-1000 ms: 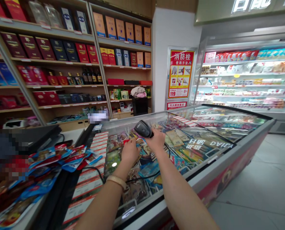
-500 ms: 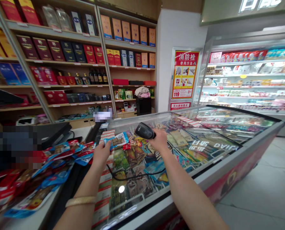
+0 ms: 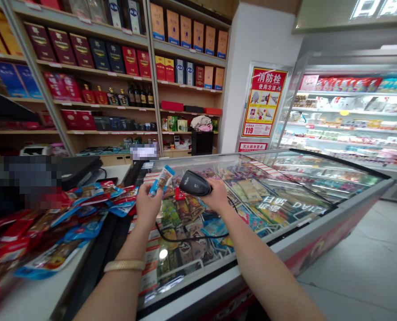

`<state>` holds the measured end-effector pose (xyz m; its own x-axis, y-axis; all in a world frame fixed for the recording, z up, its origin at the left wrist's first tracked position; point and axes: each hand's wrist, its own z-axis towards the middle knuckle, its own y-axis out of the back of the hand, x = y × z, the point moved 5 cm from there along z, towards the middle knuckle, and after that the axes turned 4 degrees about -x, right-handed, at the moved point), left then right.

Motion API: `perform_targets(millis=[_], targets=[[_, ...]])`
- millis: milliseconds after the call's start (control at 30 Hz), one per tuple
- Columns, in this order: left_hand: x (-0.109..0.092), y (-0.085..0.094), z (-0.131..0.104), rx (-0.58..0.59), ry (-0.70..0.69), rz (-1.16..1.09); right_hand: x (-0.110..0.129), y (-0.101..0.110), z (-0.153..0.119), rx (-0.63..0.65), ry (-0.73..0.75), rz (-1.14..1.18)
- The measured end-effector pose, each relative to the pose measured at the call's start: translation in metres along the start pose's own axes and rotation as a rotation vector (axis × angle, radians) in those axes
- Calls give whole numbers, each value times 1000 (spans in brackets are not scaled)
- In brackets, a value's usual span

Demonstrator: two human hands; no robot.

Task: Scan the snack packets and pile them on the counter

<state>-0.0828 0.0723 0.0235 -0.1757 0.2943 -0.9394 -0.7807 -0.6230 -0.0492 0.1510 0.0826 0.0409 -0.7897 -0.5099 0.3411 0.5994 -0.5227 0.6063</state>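
Over the glass-topped freezer [image 3: 218,272], my left hand [image 3: 148,203] pinches a small blue snack packet [image 3: 163,179], which stands tilted with its upper end to the right. My right hand [image 3: 217,195] is wrapped around the handle of a black barcode scanner [image 3: 194,183]. The scanner's head points left toward the packet, with a small gap between them. From the scanner a black cable [image 3: 188,240] loops down over the freezer glass. A red packet [image 3: 181,193] shows just below the scanner's head.
Red and blue snack packets [image 3: 74,232] lie piled on the counter [image 3: 73,274] at left. Behind stand shelves [image 3: 124,71] of boxed bottles. A fire-hydrant sign [image 3: 263,102] hangs on the wall, and an open cooler [image 3: 352,116] stands at the right. Tiled floor [image 3: 362,254] lies right of the freezer.
The packet in my left hand has turned from nearly level to steeply tilted. The scanner has moved slightly left, closer to it. The whole view has shifted a little.
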Motion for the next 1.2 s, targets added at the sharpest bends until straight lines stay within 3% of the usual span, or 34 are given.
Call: perform_targets(millis=[233,600,800,933,1033,1200], targets=[[-7,-8,-6,83,-119,67,1,-4,-1,-2,41,40],[6,-13,-3,113,-194,82,-1,-3,0,-45,29,60],[8,-13,-3,107,-155,67,-1,-1,0,-75,27,88],[2,-13,-7,98,-23,-79,0,1,-1,-101,31,105],[-8,-3,-3,12,105,-302,-3,3,-4,-134,20,126],[-28,44,22,-374,93,-555,-8,1,-6,-154,58,178]])
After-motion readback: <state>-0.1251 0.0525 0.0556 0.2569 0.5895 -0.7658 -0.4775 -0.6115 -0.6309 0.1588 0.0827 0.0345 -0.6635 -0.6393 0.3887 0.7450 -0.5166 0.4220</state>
